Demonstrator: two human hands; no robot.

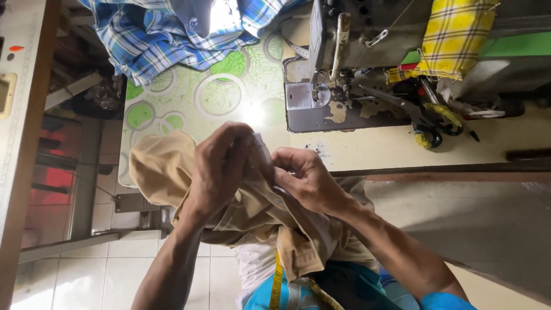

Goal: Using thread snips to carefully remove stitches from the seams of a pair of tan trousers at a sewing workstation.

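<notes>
A tan cloth garment hangs bunched over my lap, in front of the sewing table. My left hand grips a fold of it from above, fingers curled around the cloth. My right hand pinches the same fold just to the right, fingertips touching the fabric edge near a pale lining. Both hands meet at the top of the bunch. A yellow measuring tape hangs down below the cloth.
A grey sewing machine stands at the back on a cream table. Blue plaid fabric lies on a green-patterned cover. Yellow plaid cloth and scissors sit at the right. Tiled floor shows on the left.
</notes>
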